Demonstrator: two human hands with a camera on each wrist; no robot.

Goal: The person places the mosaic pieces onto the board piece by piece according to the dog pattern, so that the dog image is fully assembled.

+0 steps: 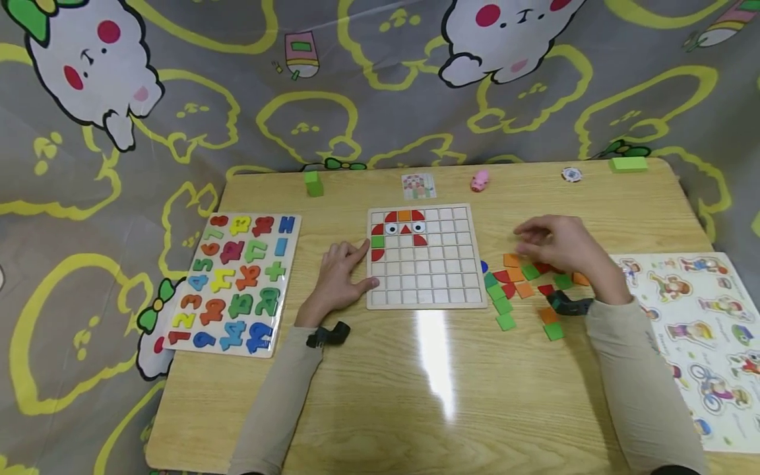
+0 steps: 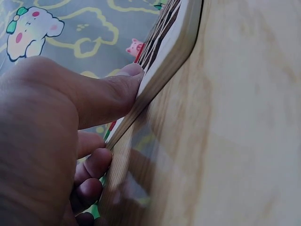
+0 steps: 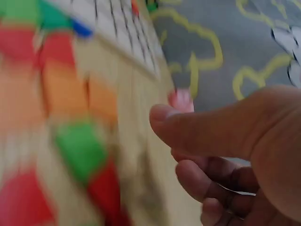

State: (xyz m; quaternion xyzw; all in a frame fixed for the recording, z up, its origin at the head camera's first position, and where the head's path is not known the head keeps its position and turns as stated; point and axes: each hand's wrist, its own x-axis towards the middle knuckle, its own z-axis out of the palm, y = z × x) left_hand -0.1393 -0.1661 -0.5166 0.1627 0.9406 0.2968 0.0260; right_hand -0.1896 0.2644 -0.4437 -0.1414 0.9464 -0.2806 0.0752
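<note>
A wooden grid board [image 1: 427,277] lies on the table, with red, orange and green pieces and two eye pieces [image 1: 391,229] in its upper left cells. My left hand [image 1: 340,277] holds the board's left edge; in the left wrist view the thumb [image 2: 110,96] rests on the rim and the other fingers bend beside it. My right hand [image 1: 561,244] hovers over loose coloured pieces [image 1: 525,289], right of the board. Its fingers are loosely bent, and no piece shows between thumb [image 3: 188,129] and fingers in the blurred right wrist view.
A number puzzle [image 1: 231,284] lies at the left and a figure puzzle [image 1: 700,343] at the right. Along the back stand a green block [image 1: 313,184], a picture card [image 1: 418,187], a pink pig [image 1: 479,181], a chip [image 1: 572,175] and another green block [image 1: 629,164].
</note>
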